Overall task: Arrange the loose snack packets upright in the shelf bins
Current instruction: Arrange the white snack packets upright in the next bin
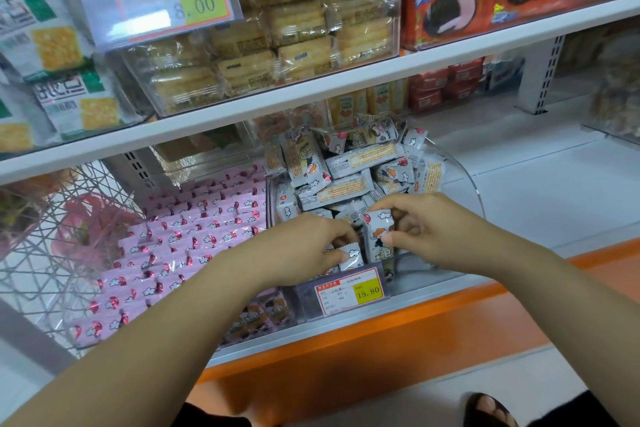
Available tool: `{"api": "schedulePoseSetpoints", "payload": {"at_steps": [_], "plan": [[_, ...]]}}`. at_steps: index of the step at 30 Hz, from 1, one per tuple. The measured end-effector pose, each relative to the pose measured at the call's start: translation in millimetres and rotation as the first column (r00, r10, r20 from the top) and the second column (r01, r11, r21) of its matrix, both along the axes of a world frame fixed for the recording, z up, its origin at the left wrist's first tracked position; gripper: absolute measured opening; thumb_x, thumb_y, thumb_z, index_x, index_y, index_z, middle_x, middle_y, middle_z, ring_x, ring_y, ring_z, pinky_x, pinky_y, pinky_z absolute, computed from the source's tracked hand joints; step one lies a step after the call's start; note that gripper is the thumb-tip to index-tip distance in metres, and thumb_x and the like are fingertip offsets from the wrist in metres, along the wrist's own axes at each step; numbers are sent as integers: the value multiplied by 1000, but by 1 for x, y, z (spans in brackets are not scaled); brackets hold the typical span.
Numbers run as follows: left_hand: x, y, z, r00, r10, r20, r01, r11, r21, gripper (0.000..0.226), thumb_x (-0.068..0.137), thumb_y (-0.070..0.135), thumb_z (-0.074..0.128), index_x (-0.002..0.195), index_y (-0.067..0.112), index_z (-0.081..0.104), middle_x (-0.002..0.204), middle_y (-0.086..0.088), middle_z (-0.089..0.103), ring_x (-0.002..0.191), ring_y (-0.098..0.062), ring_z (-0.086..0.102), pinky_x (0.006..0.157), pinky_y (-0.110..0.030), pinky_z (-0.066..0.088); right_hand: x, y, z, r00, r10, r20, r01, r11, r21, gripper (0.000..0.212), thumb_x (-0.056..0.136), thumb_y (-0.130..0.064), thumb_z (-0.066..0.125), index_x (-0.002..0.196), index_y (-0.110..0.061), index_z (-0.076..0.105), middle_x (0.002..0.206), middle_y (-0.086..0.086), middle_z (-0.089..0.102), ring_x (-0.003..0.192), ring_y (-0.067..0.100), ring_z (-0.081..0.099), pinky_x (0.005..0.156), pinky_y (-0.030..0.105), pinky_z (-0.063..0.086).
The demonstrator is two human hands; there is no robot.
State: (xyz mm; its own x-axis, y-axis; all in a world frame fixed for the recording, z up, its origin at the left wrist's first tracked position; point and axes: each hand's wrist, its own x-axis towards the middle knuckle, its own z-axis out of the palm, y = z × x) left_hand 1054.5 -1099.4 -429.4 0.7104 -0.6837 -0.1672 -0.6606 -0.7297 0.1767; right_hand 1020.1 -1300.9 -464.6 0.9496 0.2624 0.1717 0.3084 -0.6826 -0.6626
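At the front edge of the lower shelf [540,184], both my hands are inside a clear plastic bin [465,184] of little white snack packets. My left hand [301,246] has its fingers curled, thumb and fingertips pinching a small packet [352,257] low against the bin's front wall, just behind the yellow price tag [350,291]. My right hand [429,229] pinches an upright packet [379,234] just beside it, forefinger over the top edge, thumb on the printed face. Toward the back of the bin, a heap of packets [349,166] lies loose, tilted every way. To the left, pink packets [194,229] sit in tidy rows in a neighbouring bin.

To do this step well, I judge I should seat both packets side by side against the front wall, faces forward, pressed close so they prop each other. Letting go too soon could tip them, and the heap may slide forward, so I would build the row from the front, one packet at a time.
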Motion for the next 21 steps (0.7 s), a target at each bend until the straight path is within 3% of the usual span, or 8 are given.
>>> {"api": "schedulePoseSetpoints", "payload": {"at_steps": [3, 9, 11, 13, 15, 17, 19, 21], "plan": [[1, 0, -1, 1000, -7, 10, 7, 1000, 9, 31, 99, 29, 49, 130, 25, 52, 77, 19, 41, 58, 9, 38, 55, -1, 32, 2, 5, -2, 999, 24, -22, -25, 997, -66, 41, 89, -28, 63, 128, -30, 53, 88, 9, 72, 82, 19, 68, 82, 43, 54], [-1, 1, 0, 1000, 1, -11, -2, 1000, -22, 33, 97, 30, 52, 129, 25, 52, 101, 10, 57, 62, 16, 45, 56, -2, 32, -3, 10, 5, 997, 58, 49, -41, 956, -290, 42, 92, -34, 58, 133, -28, 53, 105, -7, 46, 90, 9, 50, 85, 31, 46], [-2, 0, 1, 999, 9, -33, -11, 996, -86, 37, 95, 32, 55, 131, 24, 52, 110, 9, 61, 79, 14, 52, 66, 0, 35, -6, 12, 4, 996, 75, 56, -48, 924, -379, 33, 95, -37, 51, 126, -28, 58, 98, -7, 40, 87, 10, 45, 79, 29, 42], [-4, -2, 1, 998, 21, -62, -31, 985, -171, 38, 92, 36, 59, 127, 24, 55, 114, 7, 64, 95, 3, 58, 82, -10, 45, -7, 13, 1, 996, 80, 48, -51, 895, -443, 27, 97, -37, 47, 110, -22, 65, 91, -7, 41, 86, 14, 47, 76, 32, 43], [-6, -8, -2, 999, 14, -52, -24, 980, -198, 36, 90, 40, 61, 123, 25, 57, 114, 7, 65, 100, -1, 59, 90, -20, 47, -8, 11, 2, 995, 93, 39, -69, 909, -412, 25, 96, -34, 49, 107, -20, 66, 88, -7, 51, 86, 14, 51, 78, 34, 46], [-7, -12, -5, 999, 18, -29, -24, 978, -207, 35, 89, 39, 62, 121, 24, 57, 113, 6, 65, 102, -2, 59, 92, -25, 48, -10, 4, 7, 997, 63, 41, -50, 965, -258, 21, 93, -29, 56, 108, -23, 69, 91, -8, 65, 85, 5, 58, 79, 27, 49], [-4, -14, -8, 1000, 25, -6, -26, 979, -201, 32, 90, 37, 62, 119, 23, 59, 112, 6, 65, 98, -3, 58, 87, -23, 47, -14, -10, 14, 997, -41, 69, 46, 997, -70, 18, 90, -26, 62, 106, -27, 70, 92, -16, 68, 83, -9, 59, 77, 11, 48], [-3, -16, -11, 1000, 20, 8, -18, 983, -182, 29, 91, 36, 61, 117, 23, 60, 112, 6, 64, 93, -3, 54, 79, -16, 42, -15, -26, 17, 987, -136, 88, 135, 991, 17, 17, 88, -27, 63, 104, -29, 69, 89, -21, 65, 83, -12, 58, 76, 5, 46]]}}
